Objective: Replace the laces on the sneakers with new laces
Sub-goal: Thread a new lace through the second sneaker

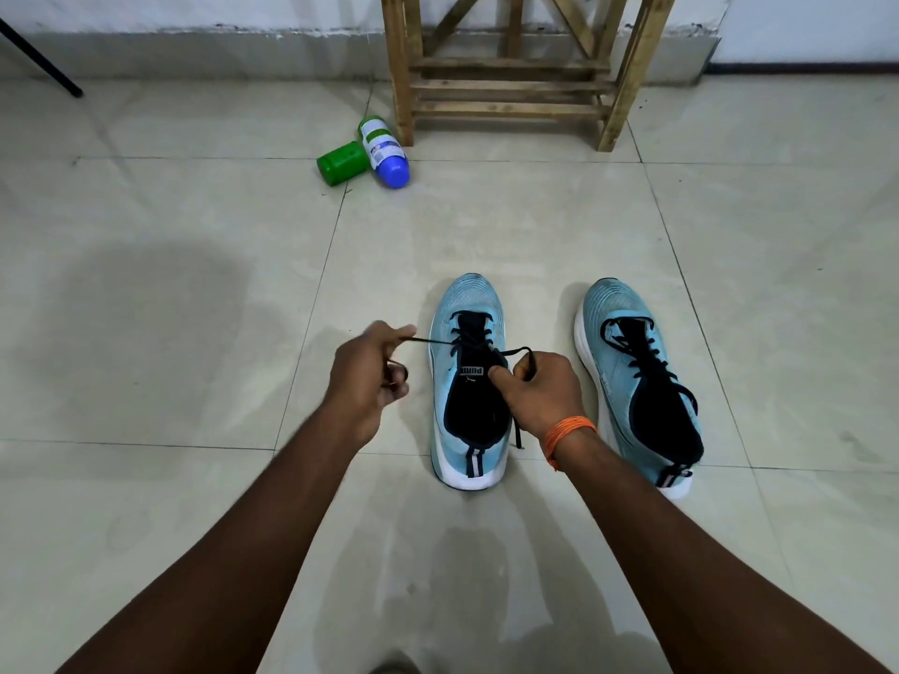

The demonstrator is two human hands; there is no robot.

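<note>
Lace: the thin dark woven lace [423,340] is threaded through the front eyelets only. One strand is stretched to the left hand. The other loops over the right hand's knuckles, and its tail hangs down past that wrist.
Shoe: the pale-blue knit sneaker with a white sole [474,294] sits flat on the floor between the two hands, toe pointing away.
Left hand: the left hand [365,377] is clenched on its lace end, with spare cord curled under the fingers.
Right hand: the right hand [540,386] is closed round the other end, fingertips at the dark tongue.
Handling: I'd say the lace is light, limp and a bit slick, so it is best pinched close to the stiff tip. The shoe looks light and soft-sided and will likely slide unless it is steadied at the tongue or collar.
Old or new lace: I can't tell.
Wrist: an orange thread band [569,430] is on the right wrist.
Right of the right hand: the matching second blue sneaker [613,304] is there, laced in dark cord.
Underneath: glossy cream floor tiles [194,211].
Beyond the left hand: a green plastic bottle [340,163] lies touching a white bottle with a blue cap [386,153].
Beyond both hands: a rough wooden slatted stand [511,85] is by the wall.
Far left: a black rod [44,60].
</note>
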